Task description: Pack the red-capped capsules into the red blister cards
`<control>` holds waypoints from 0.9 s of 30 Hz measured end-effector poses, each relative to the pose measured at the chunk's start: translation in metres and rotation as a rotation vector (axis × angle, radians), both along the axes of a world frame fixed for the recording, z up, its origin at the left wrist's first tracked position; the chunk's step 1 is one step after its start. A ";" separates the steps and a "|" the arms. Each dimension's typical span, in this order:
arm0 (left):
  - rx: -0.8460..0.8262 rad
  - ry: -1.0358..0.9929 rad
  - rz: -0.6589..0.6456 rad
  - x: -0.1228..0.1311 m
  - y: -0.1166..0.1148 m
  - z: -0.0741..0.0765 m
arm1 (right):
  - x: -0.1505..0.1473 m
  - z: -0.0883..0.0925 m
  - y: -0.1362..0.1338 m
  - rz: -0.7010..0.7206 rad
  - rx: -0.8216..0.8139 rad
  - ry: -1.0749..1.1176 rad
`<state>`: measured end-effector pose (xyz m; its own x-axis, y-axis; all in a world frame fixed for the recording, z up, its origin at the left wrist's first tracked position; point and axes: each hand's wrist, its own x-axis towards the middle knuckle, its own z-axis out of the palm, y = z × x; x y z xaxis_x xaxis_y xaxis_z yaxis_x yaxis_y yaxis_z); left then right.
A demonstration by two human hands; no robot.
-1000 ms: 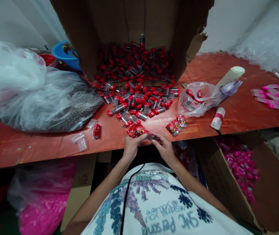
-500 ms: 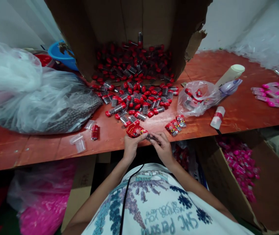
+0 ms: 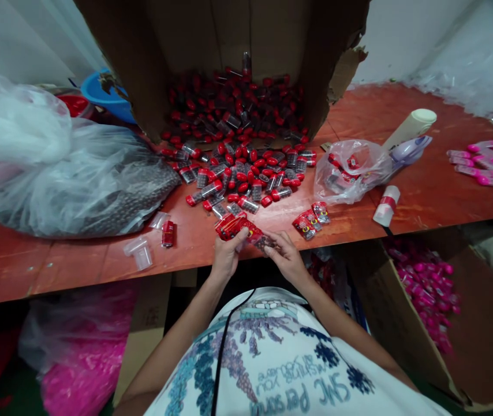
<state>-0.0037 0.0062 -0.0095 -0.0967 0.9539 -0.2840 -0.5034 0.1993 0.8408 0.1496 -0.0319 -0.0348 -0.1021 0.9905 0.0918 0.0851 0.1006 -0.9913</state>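
Over the table's front edge, my left hand (image 3: 226, 254) is closed on a bunch of red printed packets (image 3: 230, 226), thumb on top. My right hand (image 3: 288, 259) pinches the dark, bead-like lower end of a red packet (image 3: 255, 234) that reaches across from the left hand. Just beyond my hands lies a loose pile of small clear bottles with red caps (image 3: 246, 170), dark beads inside them. To the right, several red packets with dark contents (image 3: 310, 221) lie together on the table.
A tipped cardboard box (image 3: 337, 75) holds more red-capped bottles. On the left are a clear sack of dark beads (image 3: 77, 190), a clear plastic fitting (image 3: 140, 253) and a red roll (image 3: 168, 233). Rightward are a plastic bag (image 3: 350, 173), a white roll (image 3: 386, 206) and pink bottles (image 3: 482, 164).
My left hand has shifted slightly left with the red packets, and my hands are a little further apart. More of the packet between them now shows.
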 end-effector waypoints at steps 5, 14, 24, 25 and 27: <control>-0.006 0.062 0.126 0.004 0.002 0.001 | -0.005 -0.005 -0.006 0.001 0.057 -0.076; 0.032 0.075 -0.001 0.013 -0.012 0.005 | -0.009 -0.008 -0.009 -0.087 0.015 0.023; 0.008 0.120 -0.092 0.010 -0.013 0.005 | -0.008 -0.001 -0.015 -0.137 -0.013 0.025; 0.007 0.101 -0.122 0.009 -0.013 0.006 | -0.007 -0.001 -0.014 -0.135 -0.061 0.099; 0.007 0.068 -0.171 0.008 -0.013 0.007 | -0.007 -0.001 -0.012 -0.109 -0.172 0.265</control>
